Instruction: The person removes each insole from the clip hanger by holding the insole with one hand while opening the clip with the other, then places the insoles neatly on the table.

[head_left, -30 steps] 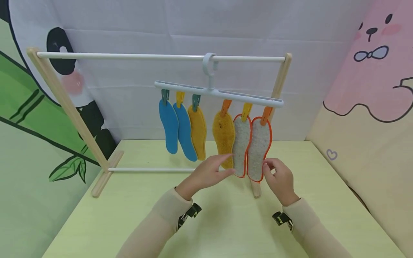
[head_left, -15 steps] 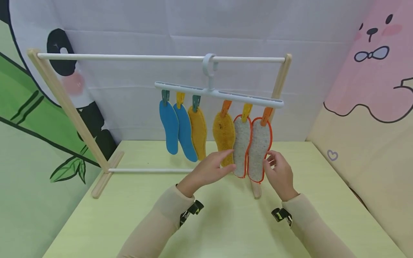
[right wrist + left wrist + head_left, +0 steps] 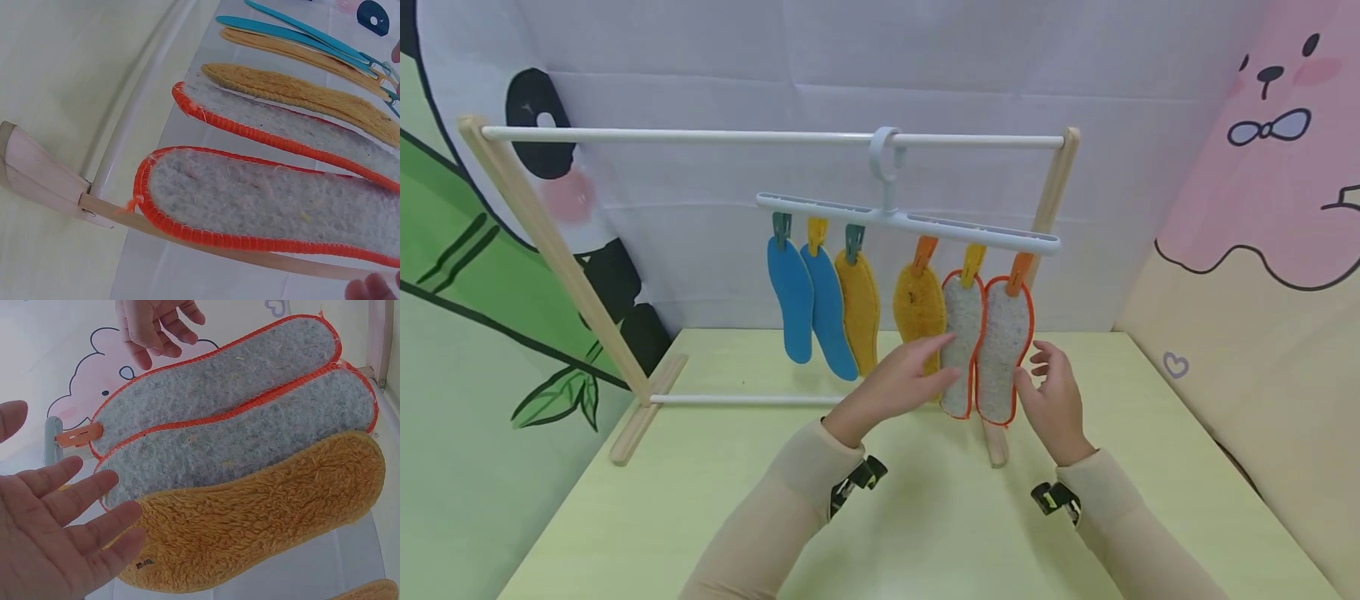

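Two grey felt insoles with orange-red stitched edges hang side by side, the left insole [image 3: 958,317] under a yellow clothespin [image 3: 973,265] and the right insole [image 3: 1002,350] under an orange clothespin [image 3: 1018,273]. My left hand [image 3: 898,383], fingers extended, overlaps the left grey insole and a fuzzy mustard insole [image 3: 919,304] in the head view. In the left wrist view its spread fingers [image 3: 90,537] hold nothing. Beside the right grey insole's outer edge is my right hand [image 3: 1054,404], its fingers loosely bent around nothing. Only its fingertips [image 3: 375,289] show in the right wrist view.
A pale blue hanger [image 3: 887,212] hooks over the white top rod [image 3: 700,136] of a wooden-ended rack [image 3: 557,258]. Farther left hang two blue insoles [image 3: 790,300] and another mustard insole [image 3: 859,312]. The rack's lower rod [image 3: 745,400] crosses the pale table [image 3: 722,467].
My left hand has shifted right and slightly up, across the left grey insole. My right hand's fingers have loosened and drawn apart near the right grey insole's edge.
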A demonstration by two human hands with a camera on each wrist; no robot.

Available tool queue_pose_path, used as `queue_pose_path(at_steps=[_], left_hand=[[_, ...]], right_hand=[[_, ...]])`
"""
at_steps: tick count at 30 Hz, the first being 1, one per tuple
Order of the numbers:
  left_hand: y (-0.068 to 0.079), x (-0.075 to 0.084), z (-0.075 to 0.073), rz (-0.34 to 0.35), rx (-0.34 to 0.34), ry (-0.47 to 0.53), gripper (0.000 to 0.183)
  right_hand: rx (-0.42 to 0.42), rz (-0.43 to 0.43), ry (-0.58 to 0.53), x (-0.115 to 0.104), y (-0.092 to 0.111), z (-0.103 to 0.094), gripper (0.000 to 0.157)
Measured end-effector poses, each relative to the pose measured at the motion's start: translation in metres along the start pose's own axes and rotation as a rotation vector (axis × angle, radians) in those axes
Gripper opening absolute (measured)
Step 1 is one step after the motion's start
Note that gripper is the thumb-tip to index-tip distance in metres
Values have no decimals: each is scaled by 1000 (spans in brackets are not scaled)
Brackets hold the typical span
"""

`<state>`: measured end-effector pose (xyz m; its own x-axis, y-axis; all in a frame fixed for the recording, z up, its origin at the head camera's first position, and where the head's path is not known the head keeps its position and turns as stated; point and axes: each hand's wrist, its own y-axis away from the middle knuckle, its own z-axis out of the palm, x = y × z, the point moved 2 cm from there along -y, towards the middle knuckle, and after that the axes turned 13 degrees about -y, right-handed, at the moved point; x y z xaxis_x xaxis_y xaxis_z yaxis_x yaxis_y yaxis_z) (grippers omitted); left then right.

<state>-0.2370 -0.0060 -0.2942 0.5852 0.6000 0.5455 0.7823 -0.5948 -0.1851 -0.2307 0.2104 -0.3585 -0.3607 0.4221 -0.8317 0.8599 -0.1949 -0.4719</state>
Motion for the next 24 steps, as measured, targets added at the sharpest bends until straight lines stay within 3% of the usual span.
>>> queue_pose_path(at_steps=[9, 17, 24], left_hand=[[-10, 8, 2, -20, -2, 16, 56], [-15, 11, -4, 6, 1, -65, 55], [-20, 12, -5, 32, 5, -64, 55]], right_hand=[[-15, 21, -52, 3, -6, 2, 39], [-40, 18, -87, 1, -7, 4, 33], [-46, 1, -96, 1, -5, 3, 29]])
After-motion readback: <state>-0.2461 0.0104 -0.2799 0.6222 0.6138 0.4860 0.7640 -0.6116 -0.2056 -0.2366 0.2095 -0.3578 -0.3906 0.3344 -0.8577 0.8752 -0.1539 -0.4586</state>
